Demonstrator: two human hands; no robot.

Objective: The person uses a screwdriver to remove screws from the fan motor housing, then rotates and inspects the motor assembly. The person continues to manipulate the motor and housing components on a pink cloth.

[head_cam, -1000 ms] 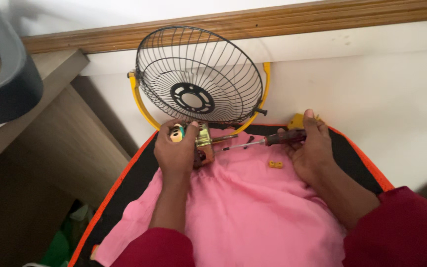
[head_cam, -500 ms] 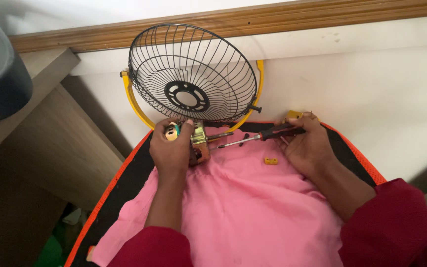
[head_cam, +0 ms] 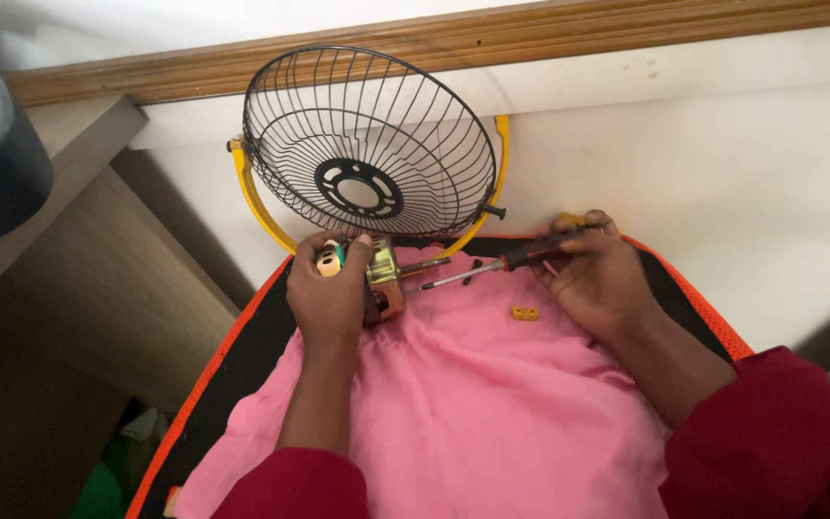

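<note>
Head cam, looking straight down: the left hand (head_cam: pixel 330 293) has its fingers wrapped tight around a small fan motor (head_cam: pixel 381 279), brassy body with the shaft poking out to the right, held just above the far edge of the pink cloth (head_cam: pixel 492 413). The right hand (head_cam: pixel 599 279) pinches the dark handle of a screwdriver (head_cam: pixel 501 261) between thumb and fingertips, tip aimed at the motor's shaft end but not quite touching as far as I can see. The wire fan guard (head_cam: pixel 369 144) on its yellow frame (head_cam: pixel 252 197) leans against the wall just past the cloth, with no blade or motor in it. So I'd say the motor's out and it's partway stripped. A small yellow clip (head_cam: pixel 524 313) and a dark screw (head_cam: pixel 473 271) lie loose on the cloth near the far edge.
</note>
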